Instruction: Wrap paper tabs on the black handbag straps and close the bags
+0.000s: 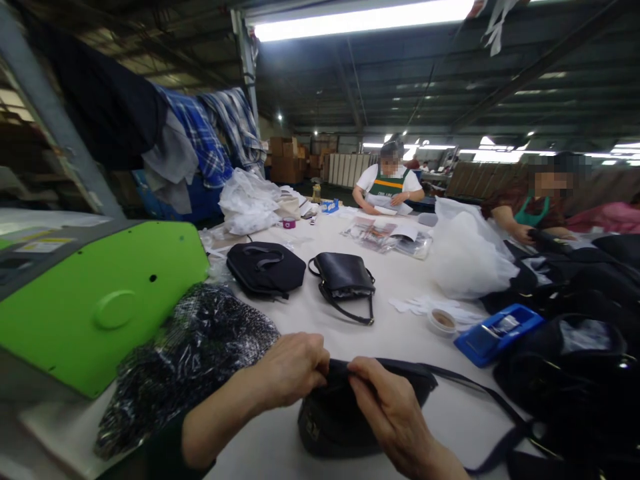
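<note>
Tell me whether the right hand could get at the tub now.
Likely yes, once the right hand releases the bag: beyond its strap, bare table leads to the tub.

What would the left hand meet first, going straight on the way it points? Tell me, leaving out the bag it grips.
Probably the right hand, whose fingertips lie across a short gap along the edge of the black bag, though depth is unclear.
</note>
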Tool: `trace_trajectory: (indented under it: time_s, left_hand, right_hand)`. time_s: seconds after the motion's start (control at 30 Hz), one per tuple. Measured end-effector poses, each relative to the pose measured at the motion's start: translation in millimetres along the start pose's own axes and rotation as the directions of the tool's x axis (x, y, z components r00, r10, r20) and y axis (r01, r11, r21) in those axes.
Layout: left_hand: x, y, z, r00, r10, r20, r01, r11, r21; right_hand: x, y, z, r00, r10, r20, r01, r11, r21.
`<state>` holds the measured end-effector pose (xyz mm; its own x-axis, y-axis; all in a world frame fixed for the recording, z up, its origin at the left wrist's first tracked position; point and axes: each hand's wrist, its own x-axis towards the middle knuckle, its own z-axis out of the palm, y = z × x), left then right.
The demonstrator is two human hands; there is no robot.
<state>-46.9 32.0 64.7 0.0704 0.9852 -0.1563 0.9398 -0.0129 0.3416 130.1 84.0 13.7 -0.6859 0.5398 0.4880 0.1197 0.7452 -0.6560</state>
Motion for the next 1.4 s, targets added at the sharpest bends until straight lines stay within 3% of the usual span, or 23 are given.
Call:
trace_trajectory:
  time_s: [0.13, 0.27, 0.43, 0.57, 0.7, 0.77, 0.9, 1.07, 1.27, 1.4]
  left_hand:
    - [-5, 1, 4.2, 0.998, -0.036, -0.057, 0.033, 0.998, -0.052]
    - [-5, -6, 11.1, 0.985, -0.099, -0.142, 0.061, 0.967, -0.249]
    - [1, -20, 30.2, 0.989, -0.097, -0.109, 0.014, 0.808, -0.588]
    - [-5, -25, 47.5, 0.977, -0.095, -0.192, -0.093, 0.619, -0.78]
    - [-16, -19, 59.8, 0.971, -0.094, -0.221, -0.16, 0.431, -0.888]
    - [-18, -13, 67.4, 0.967, -0.148, -0.208, -0.155, 0.309, -0.938]
    - [-16, -2, 82.7, 0.956, -0.238, -0.17, -0.166, 0.035, -0.985]
    - [-14, 2, 89.8, 0.93, -0.268, -0.25, -0.24, 0.069, -0.968]
    - [-12, 3, 96.7, 0.915, -0.297, -0.274, -0.27, 0.053, -0.961]
    - [-11, 7, 101.6, 0.896, -0.321, -0.309, -0.304, 0.064, -0.95]
  right_hand:
    - [-1, 3, 1, 1.0, -0.016, 0.004, 0.016, 1.0, 0.018]
    - [-1, 4, 2, 1.0, -0.013, 0.002, 0.013, 0.999, 0.031]
    - [-3, 6, 2, 0.997, 0.078, 0.005, -0.078, 0.995, 0.057]
    - [-3, 4, -1, 0.96, 0.262, 0.097, -0.273, 0.954, 0.124]
    - [3, -1, -4, 0.884, 0.427, 0.193, -0.461, 0.864, 0.2]
    - [6, -3, -4, 0.859, 0.471, 0.2, -0.507, 0.835, 0.214]
    - [11, -7, 0, 0.859, 0.481, 0.174, -0.507, 0.843, 0.176]
    - [10, -9, 2, 0.868, 0.479, 0.128, -0.495, 0.856, 0.148]
    - [9, -9, 4, 0.843, 0.49, 0.221, -0.534, 0.811, 0.241]
    - [9, -15, 11, 0.854, 0.468, 0.23, -0.515, 0.824, 0.238]
